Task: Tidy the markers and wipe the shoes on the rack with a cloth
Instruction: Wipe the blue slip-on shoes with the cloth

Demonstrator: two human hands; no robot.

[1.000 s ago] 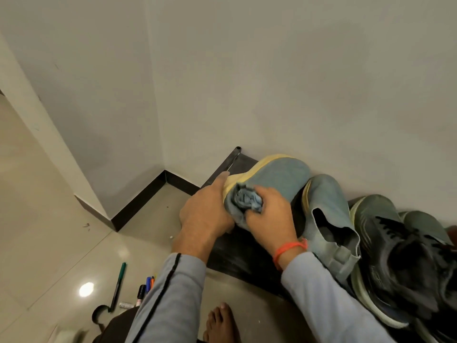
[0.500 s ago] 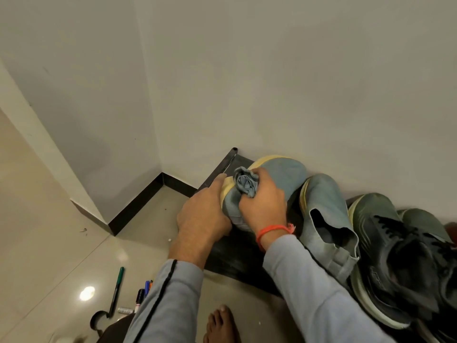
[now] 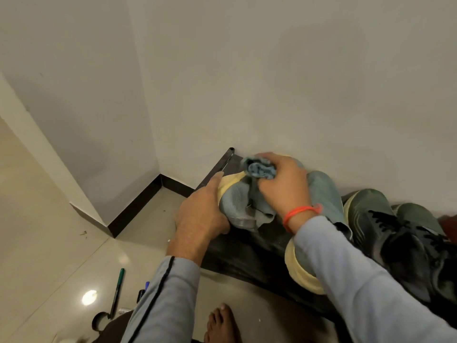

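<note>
On black rack (image 3: 247,256) by wall corner, hands w/ cloth (image 3: 261,169), shoe (image 3: 235,199)

The one camera sits on my head and looks forward and down, close over my left hand (image 3: 201,214) and right hand (image 3: 284,186) at the rack (image 3: 247,253), with much wall (image 3: 272,70) above.

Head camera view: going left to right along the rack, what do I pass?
Left hand → blue shoe → cloth → right hand → second blue shoe → dark green shoes.
</note>
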